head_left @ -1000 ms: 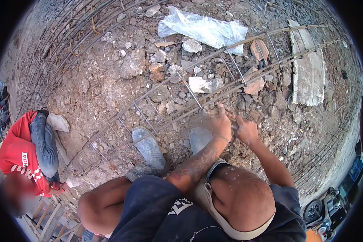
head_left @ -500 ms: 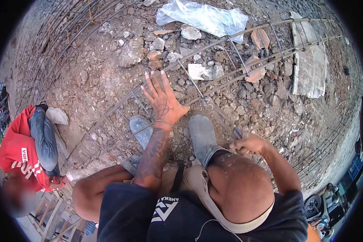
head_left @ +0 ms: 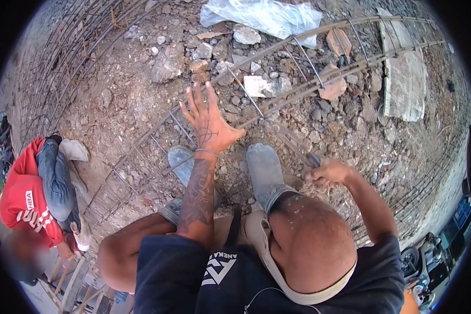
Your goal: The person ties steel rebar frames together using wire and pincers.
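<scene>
My left hand (head_left: 210, 124) is spread flat over the rebar cage (head_left: 214, 86), fingers pointing away from me and thumb stretched to the right. Whether its palm presses on the bars is hidden. My right hand (head_left: 329, 172) is wrapped round the handles of metal pincers (head_left: 292, 140). Their jaws are at the near long bar, close to the lower end of a shiny stirrup (head_left: 246, 91). Any wire in the jaws is too small to make out. The cage runs diagonally across the ground, over my left boot (head_left: 183, 163) and past my right boot (head_left: 264, 167).
A person in a red shirt (head_left: 26, 193) crouches at the left. More bent rebar (head_left: 73, 57) lies at the upper left. Beyond the cage are a plastic sheet (head_left: 261, 21), broken rubble (head_left: 246, 35) and a pale board (head_left: 404, 86). A motorbike (head_left: 418, 261) stands at the lower right.
My right hand and the pincers have shifted slightly to the right. My left hand stays spread over the cage. The crouching person's hands have moved slightly.
</scene>
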Motion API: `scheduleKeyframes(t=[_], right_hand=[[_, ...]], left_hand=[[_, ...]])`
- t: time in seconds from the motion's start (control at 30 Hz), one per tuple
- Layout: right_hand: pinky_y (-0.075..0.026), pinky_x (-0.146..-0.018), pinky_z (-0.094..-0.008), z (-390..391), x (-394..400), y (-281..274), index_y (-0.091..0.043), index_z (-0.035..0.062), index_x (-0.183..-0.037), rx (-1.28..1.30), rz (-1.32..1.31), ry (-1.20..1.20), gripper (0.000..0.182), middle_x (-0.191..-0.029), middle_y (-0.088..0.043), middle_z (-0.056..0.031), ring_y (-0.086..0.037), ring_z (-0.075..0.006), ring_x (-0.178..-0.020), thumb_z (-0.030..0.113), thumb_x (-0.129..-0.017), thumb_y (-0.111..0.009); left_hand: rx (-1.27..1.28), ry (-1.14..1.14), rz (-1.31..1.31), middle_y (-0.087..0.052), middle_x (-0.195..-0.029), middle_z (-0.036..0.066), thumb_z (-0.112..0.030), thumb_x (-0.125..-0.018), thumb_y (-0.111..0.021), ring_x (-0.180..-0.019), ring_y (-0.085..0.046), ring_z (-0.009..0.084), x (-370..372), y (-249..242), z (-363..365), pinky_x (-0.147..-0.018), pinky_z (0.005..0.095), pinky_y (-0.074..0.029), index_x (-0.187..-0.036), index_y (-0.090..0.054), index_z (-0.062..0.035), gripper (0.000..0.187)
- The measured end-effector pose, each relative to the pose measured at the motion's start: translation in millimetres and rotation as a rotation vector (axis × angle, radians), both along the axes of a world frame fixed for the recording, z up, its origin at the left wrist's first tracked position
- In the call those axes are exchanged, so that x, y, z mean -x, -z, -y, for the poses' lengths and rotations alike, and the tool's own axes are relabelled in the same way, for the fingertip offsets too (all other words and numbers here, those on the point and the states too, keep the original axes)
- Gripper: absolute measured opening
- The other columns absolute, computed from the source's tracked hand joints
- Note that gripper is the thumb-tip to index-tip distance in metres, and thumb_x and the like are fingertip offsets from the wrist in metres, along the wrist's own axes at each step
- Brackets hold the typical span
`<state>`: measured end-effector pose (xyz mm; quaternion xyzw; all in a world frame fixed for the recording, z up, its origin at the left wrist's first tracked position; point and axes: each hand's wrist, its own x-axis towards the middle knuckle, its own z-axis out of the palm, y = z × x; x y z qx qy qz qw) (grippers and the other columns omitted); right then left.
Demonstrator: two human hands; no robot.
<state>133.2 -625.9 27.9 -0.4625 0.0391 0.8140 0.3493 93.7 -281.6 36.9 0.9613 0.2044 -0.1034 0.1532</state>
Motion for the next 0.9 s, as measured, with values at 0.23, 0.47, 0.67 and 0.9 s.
scheduleKeyframes(t=[0.23,0.47,0.67,0.9], right_hand=[[-0.041,-0.044,-0.0341,-13,24,-4,-0.049,0.0048,-0.085,-0.203,1.249,-0.249,0.010,-0.065,-0.055,-0.0132,-0.050,-0.0266,-0.048,0.013,-0.082,-0.054],[-0.052,-0.058,-0.0420,-15,-15,14,-0.051,0.0058,-0.099,0.162,1.386,-0.512,0.030,-0.069,-0.062,-0.0150,-0.064,-0.0332,-0.061,0.026,-0.080,-0.064],[-0.051,-0.072,-0.0444,-43,23,43,-0.050,0.0054,-0.103,0.384,1.512,-0.200,0.038,-0.097,-0.059,-0.0166,-0.062,-0.0348,-0.082,0.019,-0.074,-0.069],[-0.038,-0.090,-0.0441,-18,11,40,-0.051,0.0078,-0.100,0.188,2.008,-0.131,0.024,-0.100,-0.055,-0.0118,-0.051,-0.0295,-0.098,0.012,-0.077,-0.060]], left_hand=[[0.012,0.010,0.015,-0.008,-0.151,0.021,-0.045,-0.043,-0.086,-0.142,0.003,0.0365,10,5,3,-0.112,0.0544,0.002,-0.148,-0.009,-0.0079,0.136],[-0.024,0.032,-0.034,-0.007,-0.151,0.022,-0.044,-0.044,-0.086,-0.142,0.003,0.0379,11,0,8,-0.112,0.0541,0.006,-0.147,-0.007,-0.0042,0.136],[0.063,0.201,0.305,-0.040,-0.133,0.030,-0.043,-0.066,-0.074,-0.135,-0.024,0.0404,-28,-46,27,-0.108,0.0557,-0.014,-0.130,-0.048,-0.0047,0.079],[0.118,0.709,-0.500,-0.066,-0.080,0.017,-0.021,-0.081,-0.052,-0.078,-0.064,0.0322,-92,-3,44,-0.093,0.0502,-0.036,-0.075,-0.068,-0.0053,0.024]])
